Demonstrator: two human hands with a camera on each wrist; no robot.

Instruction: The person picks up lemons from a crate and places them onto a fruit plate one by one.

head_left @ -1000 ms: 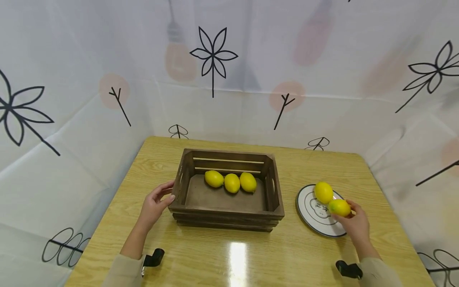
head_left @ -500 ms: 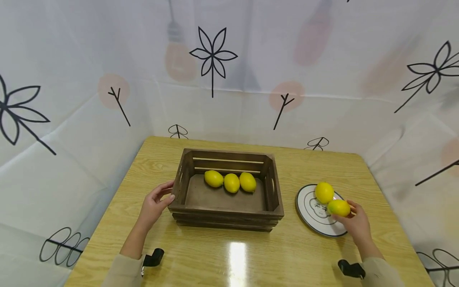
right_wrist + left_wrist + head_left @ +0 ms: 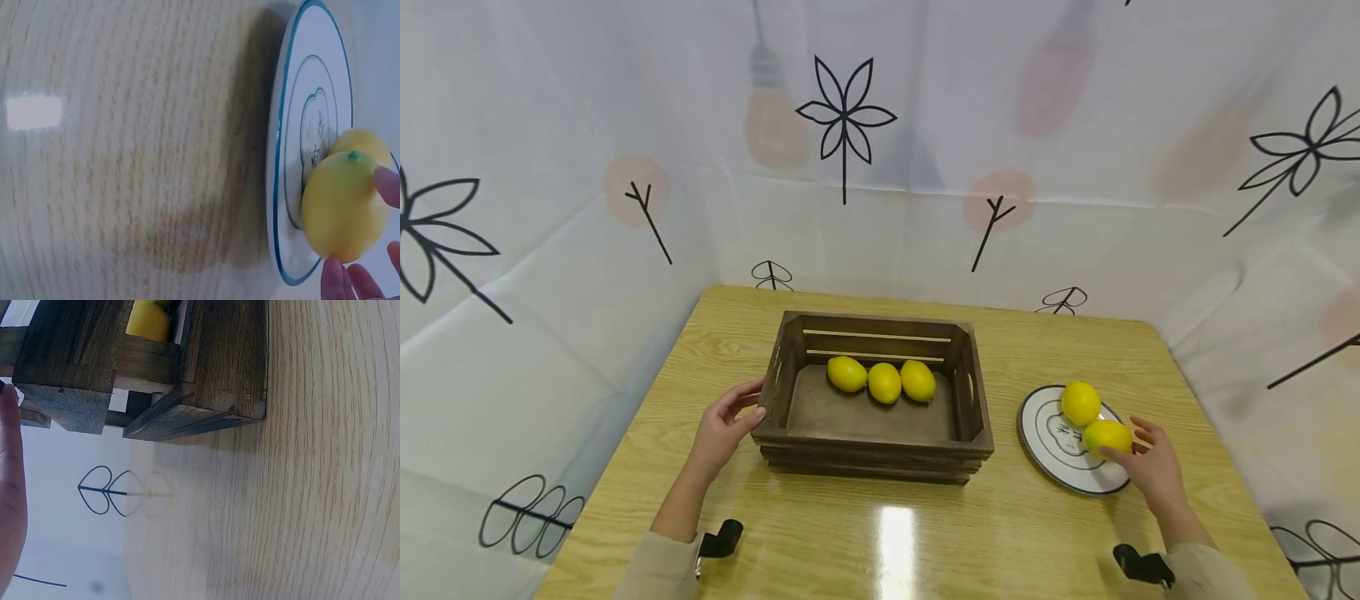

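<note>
A brown slatted wooden crate (image 3: 872,454) stands on the table with three yellow lemons (image 3: 884,383) lying against its back. At the crate's left end my left hand (image 3: 718,429) holds the wall: the thumb lies over the edge, and the fingertips pass out of sight behind it. To the right, two lemons sit on a white plate with a blue rim (image 3: 1048,454). My right hand (image 3: 1157,467) is around the nearer lemon (image 3: 345,209), fingers spread, thumb and fingertips at its surface without a firm grip. The farther lemon (image 3: 1081,403) touches it.
The light wooden table (image 3: 820,533) reflects a bright light near its front. Behind and at both sides hangs a white cloth (image 3: 910,250) with plant drawings. Black camera mounts (image 3: 721,539) sit at both wrists.
My right hand has loosened and drawn slightly right, its fingers parting from the nearer lemon. The farther lemon has rolled a little to the right. My left hand and the crate stay put.
</note>
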